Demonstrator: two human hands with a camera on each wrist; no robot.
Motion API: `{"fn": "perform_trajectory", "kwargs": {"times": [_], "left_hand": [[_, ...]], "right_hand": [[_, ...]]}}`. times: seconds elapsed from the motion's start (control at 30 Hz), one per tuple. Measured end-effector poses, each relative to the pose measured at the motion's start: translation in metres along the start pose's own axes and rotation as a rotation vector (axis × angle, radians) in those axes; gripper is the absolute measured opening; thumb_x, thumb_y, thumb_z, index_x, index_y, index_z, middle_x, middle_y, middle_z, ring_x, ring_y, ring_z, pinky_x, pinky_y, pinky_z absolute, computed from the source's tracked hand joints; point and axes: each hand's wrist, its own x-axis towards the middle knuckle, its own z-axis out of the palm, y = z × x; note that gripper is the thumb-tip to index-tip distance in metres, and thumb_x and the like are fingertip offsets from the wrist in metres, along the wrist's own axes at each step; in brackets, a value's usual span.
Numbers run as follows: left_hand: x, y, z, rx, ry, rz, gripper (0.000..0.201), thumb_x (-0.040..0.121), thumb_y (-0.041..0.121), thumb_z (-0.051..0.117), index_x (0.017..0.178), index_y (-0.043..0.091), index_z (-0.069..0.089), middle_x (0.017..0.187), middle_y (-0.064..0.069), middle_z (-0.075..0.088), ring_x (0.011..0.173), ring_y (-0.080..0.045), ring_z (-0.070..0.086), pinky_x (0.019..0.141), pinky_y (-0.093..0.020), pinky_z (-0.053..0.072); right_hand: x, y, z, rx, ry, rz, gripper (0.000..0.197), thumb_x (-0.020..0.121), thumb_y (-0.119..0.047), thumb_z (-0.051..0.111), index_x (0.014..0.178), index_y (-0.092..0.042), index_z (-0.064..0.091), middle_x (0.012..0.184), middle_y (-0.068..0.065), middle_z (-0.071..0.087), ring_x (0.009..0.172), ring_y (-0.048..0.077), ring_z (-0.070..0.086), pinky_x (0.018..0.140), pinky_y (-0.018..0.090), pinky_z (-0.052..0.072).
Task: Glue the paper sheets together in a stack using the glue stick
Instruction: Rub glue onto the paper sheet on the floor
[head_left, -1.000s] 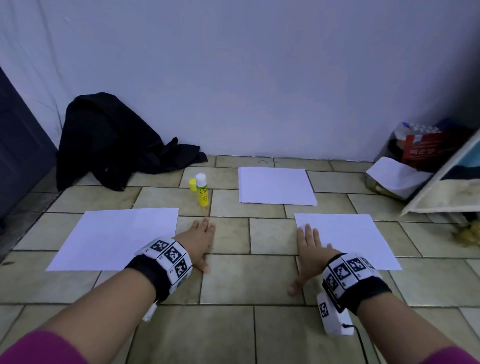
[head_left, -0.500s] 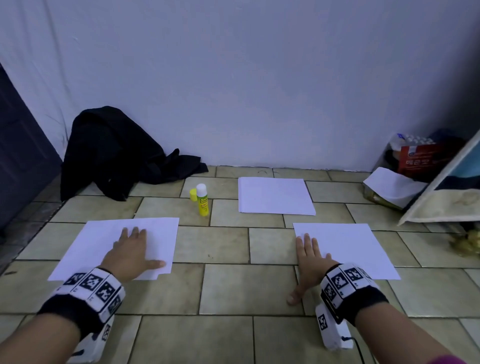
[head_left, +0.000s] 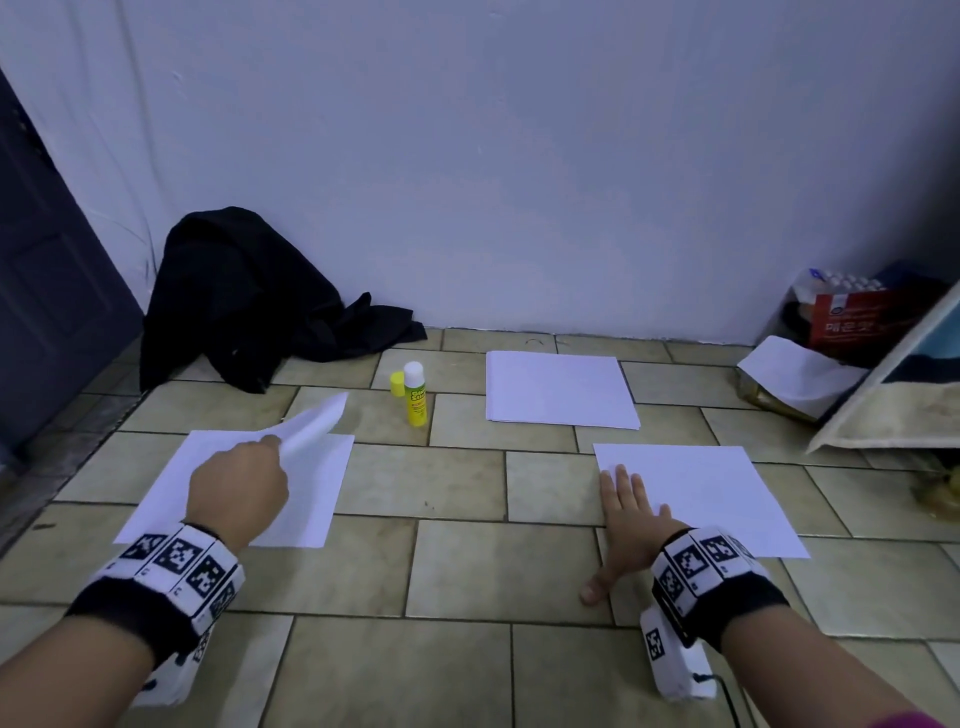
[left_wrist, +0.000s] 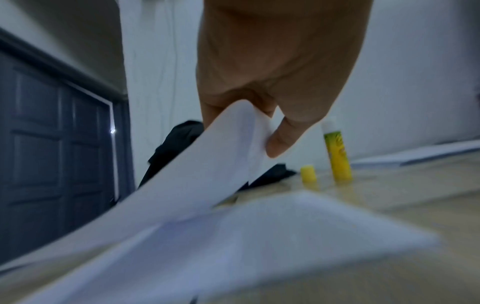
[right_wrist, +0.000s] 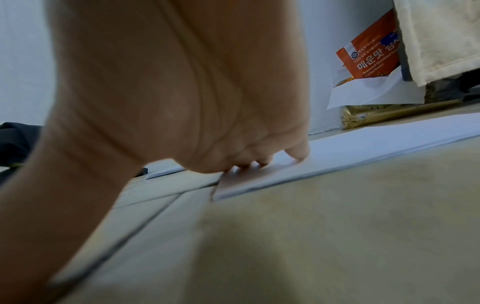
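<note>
We are near the start of the job, by our reading — nothing in view looks glued yet. Our left hand has its fingers and thumb pinched on a lifted sheet, raised off the left paper pile on the tiled floor, with its far corner curling up toward the wall. The left wrist view shows the sheet bending under the pinch while at least one more sheet lies flat beneath it. Our right hand lies flat, fingers straight and released, pressing the near left corner of the right sheet; the thumb rests on bare tile.

The glue stick stands upright on the floor between the left pile and the back stack, well apart from both hands, with its yellow cap off and standing just beside it. So it looks ready for use, though untouched by either hand now.

What is left, as we judge it: apply glue to a sheet, lay the lifted sheet on it, press flat, and repeat for the remaining paper — which sheet will serve as the base we cannot tell.
</note>
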Motion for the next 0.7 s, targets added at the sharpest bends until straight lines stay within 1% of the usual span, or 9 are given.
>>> {"fn": "perform_trajectory", "kwargs": {"times": [0.1,0.17,0.27,0.33,0.43,0.53,0.6,0.63,0.7], "left_hand": [[-0.014,0.022,-0.024,-0.004,0.064,0.028,0.023,0.086,0.008,0.051,0.107,0.009,0.059,0.072,-0.001,0.057,0.06,-0.021,0.052,0.048,-0.025,0.029],[-0.031,0.049,-0.039,0.043,0.06,0.121,0.022,0.089,0.017,0.049,0.11,0.013,0.055,0.086,-0.001,0.062,0.068,-0.021,0.053,0.052,-0.027,0.031],[-0.06,0.098,-0.044,0.044,0.016,0.316,0.028,0.093,0.027,0.045,0.12,0.019,0.049,0.11,0.0,0.064,0.094,-0.023,0.062,0.065,-0.028,0.037],[-0.074,0.129,-0.036,0.005,-0.036,0.424,0.029,0.094,0.026,0.044,0.122,0.017,0.048,0.117,-0.002,0.061,0.104,-0.025,0.06,0.071,-0.028,0.038],[-0.083,0.162,-0.018,-0.056,-0.18,0.51,0.024,0.094,0.022,0.045,0.115,0.011,0.051,0.118,-0.008,0.059,0.105,-0.028,0.057,0.072,-0.029,0.034],[-0.082,0.175,-0.006,-0.048,-0.307,0.547,0.038,0.095,0.044,0.047,0.11,0.009,0.054,0.113,-0.008,0.06,0.102,-0.027,0.056,0.073,-0.03,0.036],[-0.078,0.176,-0.003,0.002,-0.342,0.562,0.057,0.092,0.062,0.042,0.106,0.009,0.058,0.107,-0.007,0.061,0.099,-0.025,0.057,0.073,-0.031,0.038],[-0.075,0.174,-0.002,0.012,-0.357,0.571,0.059,0.092,0.062,0.042,0.107,0.009,0.06,0.108,-0.007,0.06,0.101,-0.025,0.056,0.075,-0.031,0.039],[-0.067,0.169,-0.001,0.001,-0.386,0.608,0.046,0.094,0.046,0.053,0.122,0.01,0.057,0.122,-0.007,0.054,0.112,-0.025,0.049,0.084,-0.033,0.043]], "right_hand": [[0.001,0.001,0.0,0.012,0.006,-0.001,0.153,0.055,-0.061,0.082,0.143,-0.009,-0.032,0.151,0.008,-0.037,0.142,0.027,-0.028,0.117,0.055,-0.001],[0.001,0.001,0.0,0.011,0.008,-0.001,0.153,0.055,-0.061,0.082,0.143,-0.009,-0.032,0.151,0.008,-0.037,0.142,0.027,-0.028,0.117,0.055,-0.001],[0.001,0.0,-0.001,0.004,0.003,-0.002,0.154,0.054,-0.061,0.082,0.143,-0.009,-0.032,0.151,0.008,-0.037,0.142,0.027,-0.028,0.117,0.055,-0.001],[0.003,0.0,-0.001,0.005,0.007,-0.001,0.154,0.054,-0.062,0.082,0.144,-0.009,-0.031,0.151,0.008,-0.037,0.142,0.027,-0.027,0.118,0.055,0.0],[0.004,0.001,-0.001,0.009,0.017,-0.003,0.155,0.053,-0.061,0.083,0.145,-0.009,-0.03,0.152,0.008,-0.035,0.143,0.027,-0.026,0.118,0.055,0.001],[0.002,0.004,-0.003,0.023,0.034,-0.017,0.152,0.053,-0.059,0.084,0.147,-0.009,-0.026,0.155,0.007,-0.031,0.145,0.025,-0.023,0.118,0.053,0.004],[0.001,0.007,-0.008,0.065,0.072,-0.042,0.145,0.056,-0.059,0.083,0.15,-0.009,-0.016,0.158,0.006,-0.021,0.147,0.025,-0.015,0.119,0.05,0.011],[0.001,0.01,-0.012,0.093,0.103,-0.061,0.138,0.058,-0.059,0.081,0.152,-0.009,-0.007,0.159,0.006,-0.012,0.147,0.025,-0.007,0.118,0.048,0.017],[0.005,0.014,-0.021,0.142,0.174,-0.092,0.118,0.065,-0.06,0.077,0.15,-0.01,0.013,0.156,0.007,0.013,0.143,0.026,0.014,0.113,0.043,0.029]]}}
